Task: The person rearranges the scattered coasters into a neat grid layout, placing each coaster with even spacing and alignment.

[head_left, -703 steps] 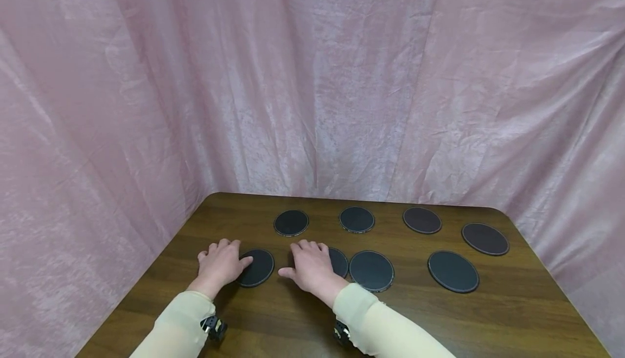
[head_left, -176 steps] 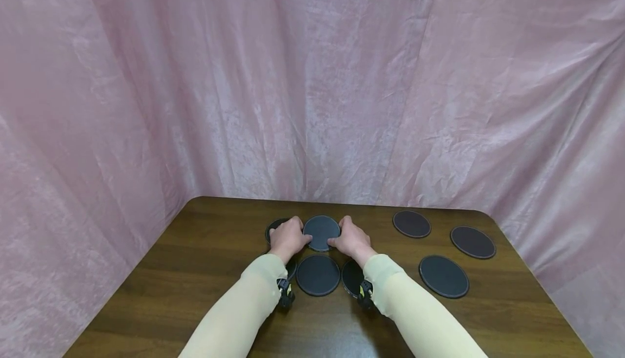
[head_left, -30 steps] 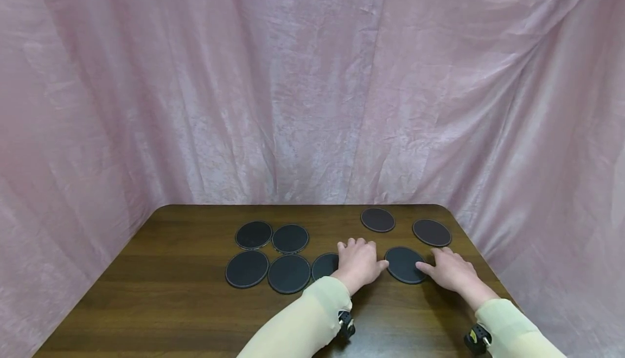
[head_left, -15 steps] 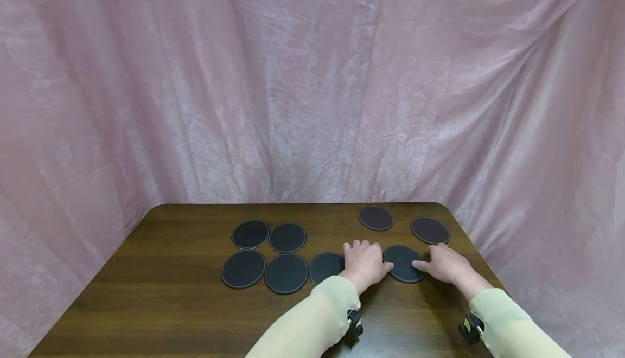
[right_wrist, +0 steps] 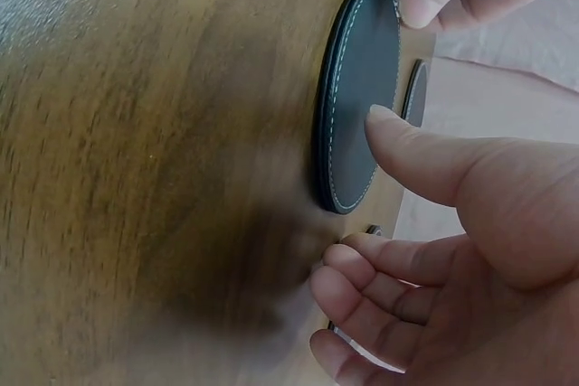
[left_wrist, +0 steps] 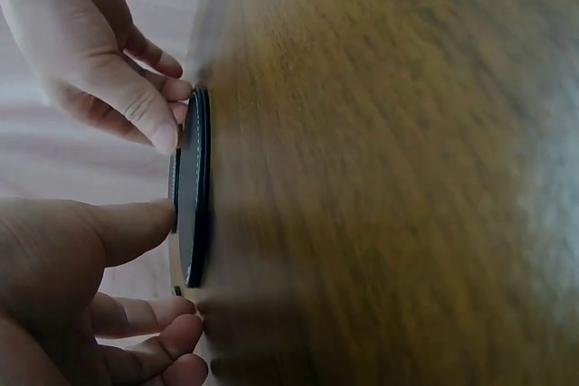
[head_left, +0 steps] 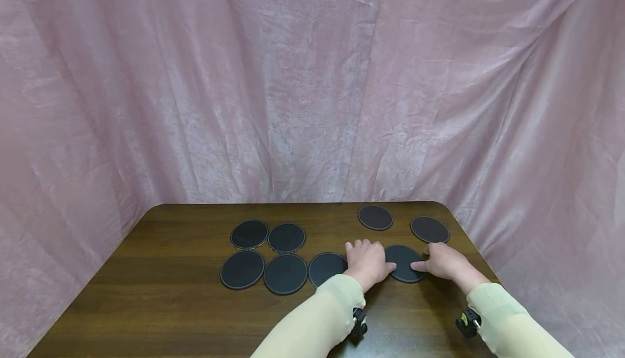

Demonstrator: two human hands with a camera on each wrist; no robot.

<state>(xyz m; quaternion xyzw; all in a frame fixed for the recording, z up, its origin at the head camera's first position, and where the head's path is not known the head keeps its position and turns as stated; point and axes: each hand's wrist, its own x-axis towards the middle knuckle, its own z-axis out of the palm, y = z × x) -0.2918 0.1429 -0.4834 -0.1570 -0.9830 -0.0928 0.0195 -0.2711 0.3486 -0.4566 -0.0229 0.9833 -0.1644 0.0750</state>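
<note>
A round black coaster [head_left: 405,263] with pale edge stitching lies flat on the wooden table between both hands. My left hand [head_left: 367,263] is at its left side, the thumb reaching over the coaster's edge and the fingers spread beyond. From the right, my right hand [head_left: 443,263] reaches in with its thumb over the coaster's top. In the right wrist view that thumb [right_wrist: 425,155] overlaps the coaster's face, while the other fingers [right_wrist: 389,291] bend loosely apart from its rim. Another dark coaster [head_left: 326,268] is partly covered by the left hand.
Several coasters sit in a cluster at left, among them a front one [head_left: 242,269] and a back one [head_left: 287,237]. Two brownish coasters, one [head_left: 375,217] at the back and one [head_left: 429,229] farther right, lie behind the hands. A pink curtain [head_left: 273,87] hangs behind the table [head_left: 161,314].
Within the last second both hands have drawn closer in at the coaster's sides. Since earlier, coasters at left have come together into a two-row cluster, and the hands have moved right.
</note>
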